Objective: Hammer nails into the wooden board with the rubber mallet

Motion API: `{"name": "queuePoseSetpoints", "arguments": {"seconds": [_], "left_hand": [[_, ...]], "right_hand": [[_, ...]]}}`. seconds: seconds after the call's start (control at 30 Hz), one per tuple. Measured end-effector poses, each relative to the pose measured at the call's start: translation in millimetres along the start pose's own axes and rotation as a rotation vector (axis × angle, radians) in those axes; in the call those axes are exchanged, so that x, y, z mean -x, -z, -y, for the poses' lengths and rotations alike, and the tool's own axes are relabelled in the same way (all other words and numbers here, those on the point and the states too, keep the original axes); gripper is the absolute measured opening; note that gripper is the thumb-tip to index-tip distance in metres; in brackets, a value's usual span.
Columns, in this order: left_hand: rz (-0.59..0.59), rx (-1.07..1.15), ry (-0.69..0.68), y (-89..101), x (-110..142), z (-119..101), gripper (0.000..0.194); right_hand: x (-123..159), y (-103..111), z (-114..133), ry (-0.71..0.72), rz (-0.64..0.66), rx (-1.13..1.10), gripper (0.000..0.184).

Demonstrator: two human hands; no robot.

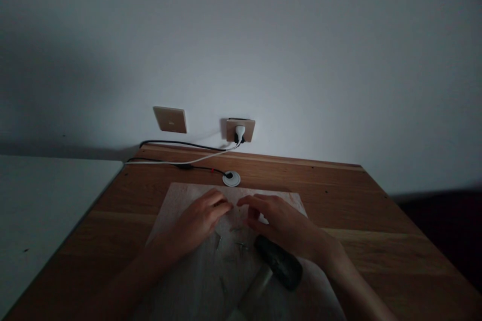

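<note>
My left hand point(205, 216) is over the far left part of a pale board point(203, 286), its fingers curled together. Whatever is between those fingertips, if anything, is hidden. Across a small gap, my right hand point(274, 216) hovers at the board's far right, thumb and index finger apart with nothing seen between them. A hammer point(278, 262) with a dark head and lighter handle lies on the board just below my right hand. Several thin pieces that look like nails point(218, 241) are scattered between the hands and the hammer; the dim light blurs them.
Under the board is a wooden tabletop point(376, 251). Behind it, a round cable grommet point(231, 178), black and white cables point(181, 162) and a wall socket point(241, 130) with a plug. A white surface point(48, 220) borders the left side; a wall rises behind.
</note>
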State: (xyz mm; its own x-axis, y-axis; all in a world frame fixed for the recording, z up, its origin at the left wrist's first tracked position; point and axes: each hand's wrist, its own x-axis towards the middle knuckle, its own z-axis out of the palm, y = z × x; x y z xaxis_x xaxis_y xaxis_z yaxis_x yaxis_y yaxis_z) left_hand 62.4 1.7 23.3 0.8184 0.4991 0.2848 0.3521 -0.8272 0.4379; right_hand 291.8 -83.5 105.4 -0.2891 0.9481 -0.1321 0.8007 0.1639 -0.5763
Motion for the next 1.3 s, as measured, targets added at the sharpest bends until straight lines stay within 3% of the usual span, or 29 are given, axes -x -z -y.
{"name": "queuePoseSetpoints", "arguments": {"seconds": [0.2, 0.4, 0.5, 0.63, 0.77, 0.9, 1.03, 1.13, 1.3], "left_hand": [[-0.004, -0.27, -0.138, 7.3, -5, -1, 0.018], [-0.024, -0.503, -0.242, 17.4, -25, -12, 0.017], [-0.066, -0.386, -0.181, 23.1, -23, -22, 0.024], [0.069, -0.19, -0.116, 27.5, -3, -37, 0.025], [0.146, -0.205, -0.114, 27.0, 10, -44, 0.023], [0.083, -0.231, -0.045, 27.5, 18, -39, 0.027], [0.02, -0.097, 0.05, 26.7, 45, -38, 0.016], [-0.041, -0.028, 0.075, 27.8, 76, -47, 0.02], [-0.116, -0.139, 0.062, 42.6, 142, -61, 0.019]], "right_hand": [[1, 0, 0, -0.001, -0.012, 0.021, 0.041], [-1, 0, 0, -0.009, 0.005, 0.033, 0.04], [2, 2, -1, -0.013, -0.004, 0.039, 0.039], [4, 5, -3, -0.005, -0.022, 0.04, 0.039], [5, 5, -4, 0.009, -0.034, 0.036, 0.039], [7, 6, -5, 0.028, -0.039, 0.035, 0.038], [9, 8, -4, 0.06, -0.12, 0.037, 0.034], [13, 11, 4, 0.084, -0.253, 0.017, 0.018], [40, 11, 32, 0.156, -0.495, -0.016, 0.024]]}}
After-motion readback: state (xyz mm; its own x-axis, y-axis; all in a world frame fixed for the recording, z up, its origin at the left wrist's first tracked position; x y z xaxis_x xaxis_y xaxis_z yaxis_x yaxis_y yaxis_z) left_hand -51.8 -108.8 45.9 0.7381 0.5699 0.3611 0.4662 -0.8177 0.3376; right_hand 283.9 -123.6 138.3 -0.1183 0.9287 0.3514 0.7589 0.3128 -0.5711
